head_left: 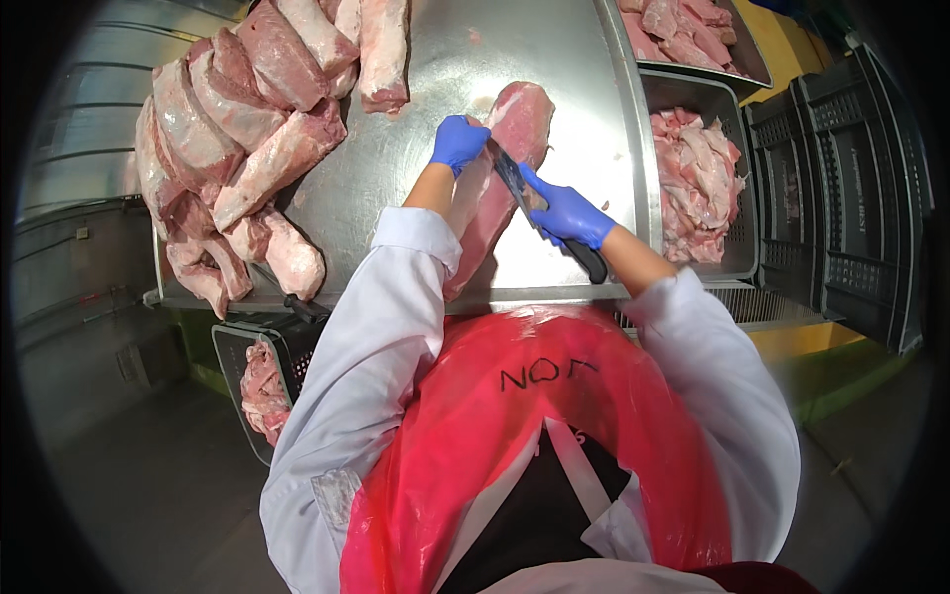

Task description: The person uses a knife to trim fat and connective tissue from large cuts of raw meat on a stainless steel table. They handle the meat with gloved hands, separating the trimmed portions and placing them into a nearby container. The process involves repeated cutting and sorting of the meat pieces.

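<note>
A long pink boneless loin of meat (524, 117) lies lengthwise on the steel table in front of me. My left hand (458, 144), in a blue glove, is closed on the pale layer along the loin's left side. In my right hand (574, 215), also blue-gloved, is a knife (509, 174) with a dark handle. Its blade slants up and left across the loin, its tip close to my left fingers. How deep the edge sits in the meat I cannot tell.
Large cuts of meat (247, 99) are heaped on the steel table (396, 163) at left, a dark handle (305, 309) by the front edge. Pale trimmings (693, 183) fill a bin at right, behind it a tray of meat (683, 30). Black crates (841, 188) stand far right; another bin (295, 366) sits below left.
</note>
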`<state>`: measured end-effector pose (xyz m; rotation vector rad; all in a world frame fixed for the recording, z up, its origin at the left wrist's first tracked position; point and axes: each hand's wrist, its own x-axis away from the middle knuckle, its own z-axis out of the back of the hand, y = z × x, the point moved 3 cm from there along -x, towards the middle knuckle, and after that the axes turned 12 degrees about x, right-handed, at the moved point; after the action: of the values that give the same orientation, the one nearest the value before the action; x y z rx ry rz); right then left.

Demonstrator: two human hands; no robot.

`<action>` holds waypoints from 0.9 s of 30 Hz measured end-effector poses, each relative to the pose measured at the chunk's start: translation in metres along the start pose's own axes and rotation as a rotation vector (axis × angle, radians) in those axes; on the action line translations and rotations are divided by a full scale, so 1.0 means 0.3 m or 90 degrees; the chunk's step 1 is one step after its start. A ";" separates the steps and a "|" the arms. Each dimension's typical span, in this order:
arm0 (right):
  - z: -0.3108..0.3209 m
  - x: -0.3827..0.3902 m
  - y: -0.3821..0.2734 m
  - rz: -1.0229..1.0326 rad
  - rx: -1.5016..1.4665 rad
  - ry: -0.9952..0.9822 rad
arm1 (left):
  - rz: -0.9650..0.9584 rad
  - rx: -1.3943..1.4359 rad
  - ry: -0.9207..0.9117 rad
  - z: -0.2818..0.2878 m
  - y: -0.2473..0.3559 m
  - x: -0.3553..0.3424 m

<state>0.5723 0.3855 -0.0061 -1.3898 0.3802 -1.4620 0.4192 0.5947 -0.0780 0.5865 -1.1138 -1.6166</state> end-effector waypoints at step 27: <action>0.038 -0.261 0.106 0.080 -0.108 0.236 | -0.189 -0.448 -0.291 0.123 0.125 0.193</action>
<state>0.5802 0.4408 -0.0705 -1.1967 0.8276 -1.6113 0.3871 0.5536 -0.0196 -0.0991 -0.6978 -2.3160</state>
